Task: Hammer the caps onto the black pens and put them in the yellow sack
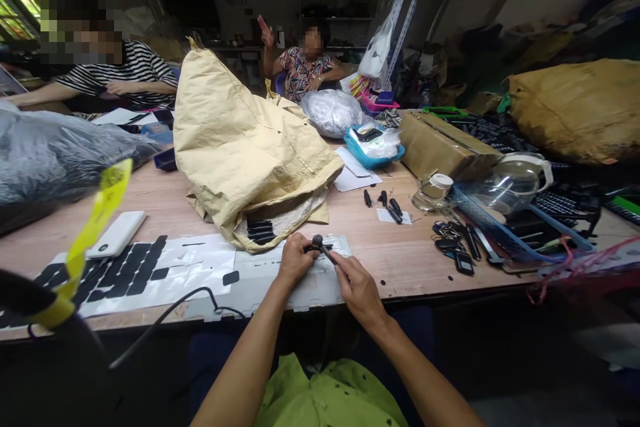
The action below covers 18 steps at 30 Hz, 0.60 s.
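Near the table's front edge, my right hand (361,290) is closed around a thin dark rod with a rounded knob (318,241) at its far end. My left hand (296,259) pinches a small dark piece right beside that knob; its shape is mostly hidden by the fingers. Beneath both hands lies a translucent plastic sheet (260,280). Just beyond the left hand is the open mouth of a large cream sack (240,140), with several black slim pieces (260,231) inside it.
Left are a white sheet with rows of black patches (135,267), a white box (117,233) and a cable (175,310). Right are black handles (395,210), key fobs (457,250), a glass jar (433,192), a blue tray (500,233) and a carton (445,147). Two people sit across.
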### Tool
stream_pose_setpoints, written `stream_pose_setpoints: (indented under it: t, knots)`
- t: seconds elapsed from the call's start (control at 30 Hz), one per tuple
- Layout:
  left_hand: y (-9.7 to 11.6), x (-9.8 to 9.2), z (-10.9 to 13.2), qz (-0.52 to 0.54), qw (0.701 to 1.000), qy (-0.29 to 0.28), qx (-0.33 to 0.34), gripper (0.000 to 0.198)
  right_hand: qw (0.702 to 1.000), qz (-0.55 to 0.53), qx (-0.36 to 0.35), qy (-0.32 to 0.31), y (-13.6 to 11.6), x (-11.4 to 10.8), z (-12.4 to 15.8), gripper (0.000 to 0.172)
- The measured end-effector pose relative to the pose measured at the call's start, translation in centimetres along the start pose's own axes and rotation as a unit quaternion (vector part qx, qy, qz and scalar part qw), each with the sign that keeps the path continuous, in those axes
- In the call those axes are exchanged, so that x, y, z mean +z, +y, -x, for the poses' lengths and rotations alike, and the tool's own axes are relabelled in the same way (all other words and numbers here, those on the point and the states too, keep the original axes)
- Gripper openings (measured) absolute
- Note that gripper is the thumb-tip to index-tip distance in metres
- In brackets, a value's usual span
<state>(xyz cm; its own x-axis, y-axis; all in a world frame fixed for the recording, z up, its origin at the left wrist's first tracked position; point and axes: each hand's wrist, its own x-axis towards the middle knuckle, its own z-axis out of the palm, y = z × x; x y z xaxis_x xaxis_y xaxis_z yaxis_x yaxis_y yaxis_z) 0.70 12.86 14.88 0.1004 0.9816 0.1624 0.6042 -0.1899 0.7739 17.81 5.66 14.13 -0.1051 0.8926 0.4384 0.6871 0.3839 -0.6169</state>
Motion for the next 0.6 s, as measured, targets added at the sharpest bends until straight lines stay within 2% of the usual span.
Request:
stream_pose_setpoints:
  t: [0.17,0.37,0.5,0.6]
  knots:
    - [-0.1,0.1,-0.1,-0.011,1.0,-0.001,-0.012,0.012,0.999,0.038,0.002,-0.013,-0.3,-0.1,0.0,0.042]
    - [-0.5,0.3,-0.1,0.005,1.0,0.01,0.002,0.017,1.0,0.01,0.004,0.024,0.1,-0.7,0.1,0.041]
    - [-0.7,0.4,-0.2,-0.005,1.0,0.009,-0.001,0.017,1.0,0.005,0.021,0.01,0.5,-0.6,0.2,0.04]
    - [-0.8,0.4,-0.2,-0.005,1.0,0.003,-0.001,0.016,0.999,0.0,0.044,0.027,1.2,-0.7,-0.5,0.041]
